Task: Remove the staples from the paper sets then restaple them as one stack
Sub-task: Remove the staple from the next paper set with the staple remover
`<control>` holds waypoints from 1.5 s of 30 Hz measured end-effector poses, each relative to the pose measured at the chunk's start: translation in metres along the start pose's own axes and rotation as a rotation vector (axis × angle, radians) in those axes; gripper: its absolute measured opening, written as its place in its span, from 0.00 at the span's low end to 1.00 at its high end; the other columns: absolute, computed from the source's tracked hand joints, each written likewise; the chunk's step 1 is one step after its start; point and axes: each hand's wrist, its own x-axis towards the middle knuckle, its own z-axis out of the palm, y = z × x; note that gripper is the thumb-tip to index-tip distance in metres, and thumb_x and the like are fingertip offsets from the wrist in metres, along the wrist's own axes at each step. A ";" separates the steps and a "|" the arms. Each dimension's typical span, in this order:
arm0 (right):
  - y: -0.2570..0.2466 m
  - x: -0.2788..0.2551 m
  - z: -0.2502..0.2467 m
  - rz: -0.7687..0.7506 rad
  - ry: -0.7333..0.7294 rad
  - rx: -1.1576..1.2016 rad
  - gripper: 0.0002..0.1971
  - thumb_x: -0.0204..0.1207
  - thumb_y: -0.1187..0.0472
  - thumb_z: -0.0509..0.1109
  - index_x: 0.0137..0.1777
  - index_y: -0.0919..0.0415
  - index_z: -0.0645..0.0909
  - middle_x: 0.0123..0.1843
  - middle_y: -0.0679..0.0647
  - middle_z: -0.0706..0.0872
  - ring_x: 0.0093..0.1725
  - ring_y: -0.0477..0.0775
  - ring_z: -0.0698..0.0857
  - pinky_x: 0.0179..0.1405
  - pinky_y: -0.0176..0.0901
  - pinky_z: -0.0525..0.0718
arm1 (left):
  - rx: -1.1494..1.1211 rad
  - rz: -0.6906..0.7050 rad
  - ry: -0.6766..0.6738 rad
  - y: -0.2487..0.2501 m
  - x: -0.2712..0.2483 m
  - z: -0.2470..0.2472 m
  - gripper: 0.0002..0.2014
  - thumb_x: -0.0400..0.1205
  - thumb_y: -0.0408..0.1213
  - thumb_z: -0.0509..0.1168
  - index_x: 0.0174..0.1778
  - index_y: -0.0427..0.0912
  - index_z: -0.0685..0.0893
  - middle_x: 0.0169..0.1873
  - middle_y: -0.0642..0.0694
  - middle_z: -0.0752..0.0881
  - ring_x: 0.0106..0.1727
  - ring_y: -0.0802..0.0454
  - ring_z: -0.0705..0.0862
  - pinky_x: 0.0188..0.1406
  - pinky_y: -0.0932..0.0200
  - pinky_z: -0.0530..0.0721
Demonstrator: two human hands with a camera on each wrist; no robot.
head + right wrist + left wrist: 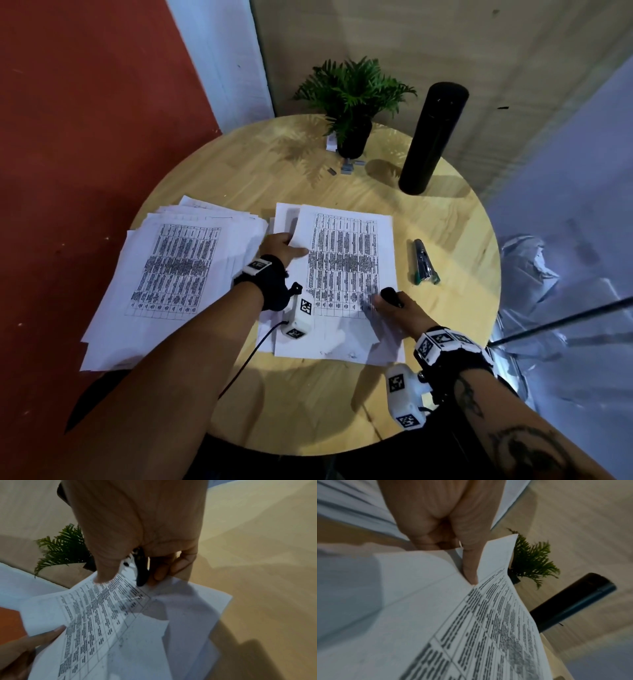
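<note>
1. fingers of the left hand pinch the edge of the top sheet, lifting it off the paper set at table centre.
2. right hand grips a black staple remover, pressing it on the sheet's near corner, probably to reach a staple.
3. stapler lies just right, within reach for restapling.

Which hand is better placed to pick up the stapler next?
Right, probably. The stapler lies just beyond the right hand, though it holds a black tool; the left hand grips the printed sheet.
</note>
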 end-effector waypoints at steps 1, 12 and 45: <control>-0.003 -0.005 -0.002 -0.001 0.033 0.022 0.25 0.78 0.41 0.62 0.59 0.63 0.76 0.51 0.60 0.80 0.50 0.57 0.79 0.53 0.46 0.77 | -0.028 0.053 0.028 0.001 -0.005 -0.004 0.12 0.70 0.30 0.77 0.48 0.33 0.88 0.43 0.41 0.87 0.45 0.49 0.83 0.37 0.58 0.85; -0.123 -0.085 -0.043 -0.674 0.279 0.122 0.26 0.59 0.63 0.84 0.57 0.65 0.80 0.58 0.59 0.72 0.46 0.39 0.81 0.31 0.20 0.77 | -0.542 0.280 0.075 0.033 -0.082 -0.046 0.12 0.69 0.16 0.72 0.41 0.37 0.86 0.27 0.58 0.89 0.29 0.65 0.85 0.34 0.69 0.84; -0.266 -0.317 -0.083 -1.248 0.205 -0.759 0.28 0.53 0.61 0.87 0.56 0.59 0.85 0.52 0.57 0.78 0.51 0.56 0.80 0.52 0.48 0.78 | 0.631 1.057 0.478 0.223 -0.304 -0.187 0.10 0.70 0.57 0.73 0.41 0.57 0.87 0.41 0.59 0.85 0.56 0.52 0.78 0.47 0.54 0.60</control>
